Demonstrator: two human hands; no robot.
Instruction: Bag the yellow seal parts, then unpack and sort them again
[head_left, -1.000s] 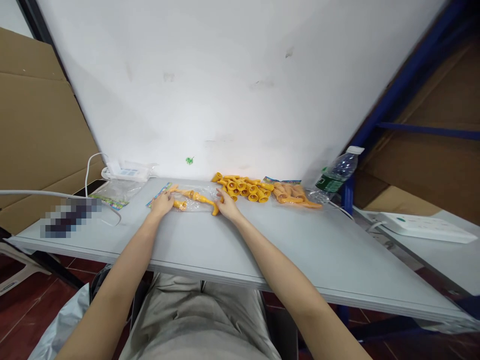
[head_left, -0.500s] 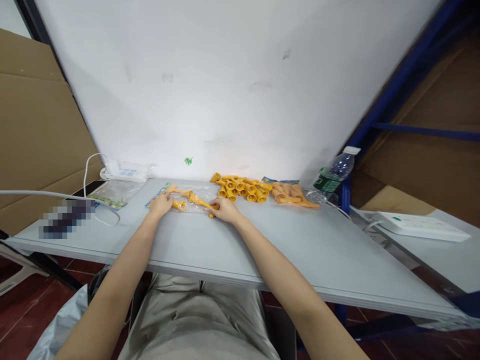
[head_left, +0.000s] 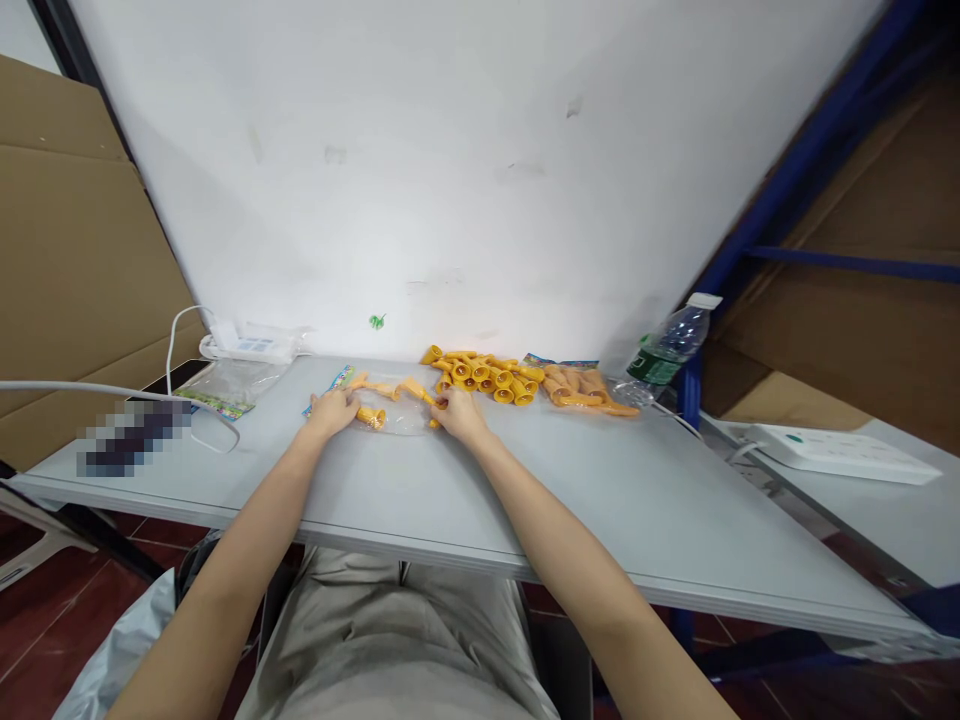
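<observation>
A clear plastic bag [head_left: 405, 420] with a colourful printed header lies flat between my hands. Several yellow cone-shaped plastic pieces, like small toy horns [head_left: 371, 416], show in or on it. My left hand [head_left: 334, 411] grips the bag near its header end. At the other end, my right hand [head_left: 460, 412] is closed around the thin end of a yellow horn [head_left: 415, 388]; whether it also pinches the plastic is hidden. Just beyond my right hand, a pile of yellow horns [head_left: 487, 375] rests against the wall.
Right of the pile lies a filled bag of horns [head_left: 585, 388], beside a leaning water bottle [head_left: 671, 345]. At left are an empty printed bag [head_left: 236, 385], a white cable [head_left: 112, 385] and a blurred-out dark object [head_left: 135, 440]. A power strip [head_left: 840, 453] sits far right.
Both hands have shifted slightly to the right, and the bag with the horns has slid along with them. The pile and the filled bag have not moved.
</observation>
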